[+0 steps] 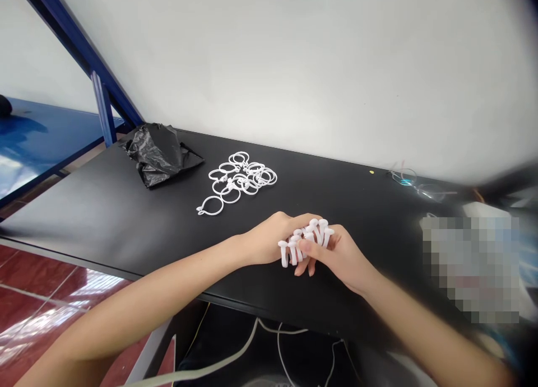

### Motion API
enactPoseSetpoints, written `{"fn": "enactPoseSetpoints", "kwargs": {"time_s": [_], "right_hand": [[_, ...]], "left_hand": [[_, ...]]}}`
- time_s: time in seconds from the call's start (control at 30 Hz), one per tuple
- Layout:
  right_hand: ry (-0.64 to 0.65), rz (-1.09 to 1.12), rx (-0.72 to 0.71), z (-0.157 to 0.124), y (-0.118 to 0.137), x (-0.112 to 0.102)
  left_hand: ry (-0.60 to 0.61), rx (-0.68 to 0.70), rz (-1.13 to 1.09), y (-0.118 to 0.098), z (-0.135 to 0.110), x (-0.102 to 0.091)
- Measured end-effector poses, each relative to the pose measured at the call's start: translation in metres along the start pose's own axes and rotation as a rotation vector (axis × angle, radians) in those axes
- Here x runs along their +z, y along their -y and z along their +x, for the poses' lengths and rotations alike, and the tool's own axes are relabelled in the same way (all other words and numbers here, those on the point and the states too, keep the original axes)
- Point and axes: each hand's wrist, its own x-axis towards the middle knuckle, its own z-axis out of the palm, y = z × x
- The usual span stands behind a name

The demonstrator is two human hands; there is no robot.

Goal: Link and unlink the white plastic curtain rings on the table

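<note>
My left hand, right hand together, fingers curled around white knobbed pieces over table; white rings, black plastic bag beyond.

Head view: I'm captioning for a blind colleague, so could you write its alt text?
A person's left hand and right hand hold a cluster of white round-headed pieces above a black table. Beyond lie white rings and a crumpled black bag.

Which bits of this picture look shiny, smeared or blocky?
In the head view, glare streaks the red floor tiles and whitens part of the blue table; the far right smears; a pixelated patch hides detail there; the left hand and right hand look fairly sharp.
</note>
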Motion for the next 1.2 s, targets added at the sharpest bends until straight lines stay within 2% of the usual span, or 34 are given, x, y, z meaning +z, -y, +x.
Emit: {"fn": "enactPoseSetpoints", "kwargs": {"time_s": [0.1, 0.43, 0.73, 0.9, 1.07, 1.2], "right_hand": [[0.085, 0.054, -0.041, 0.001, 0.001, -0.003], [0.185, 0.117, -0.03, -0.001, 0.004, -0.008], [0.288, 0.084, 0.008, -0.002, 0.003, -0.012], [0.249, 0.077, 0.04, -0.001, 0.003, -0.013], [0.054, 0.049, 0.034, -0.001, 0.004, -0.018], [-0.013, -0.006, 0.0, -0.001, 0.004, -0.014]], "left_hand": [[-0.032, 0.014, -0.025, 0.004, 0.001, -0.002], [-0.085, 0.099, 0.005, 0.003, 0.001, -0.005], [-0.02, 0.125, -0.008, 0.002, 0.001, -0.006], [-0.04, 0.11, 0.028, 0.002, 0.001, -0.006], [-0.103, 0.15, 0.196, 0.001, 0.001, -0.011], [-0.094, 0.159, 0.318, 0.002, -0.001, -0.014]]}}
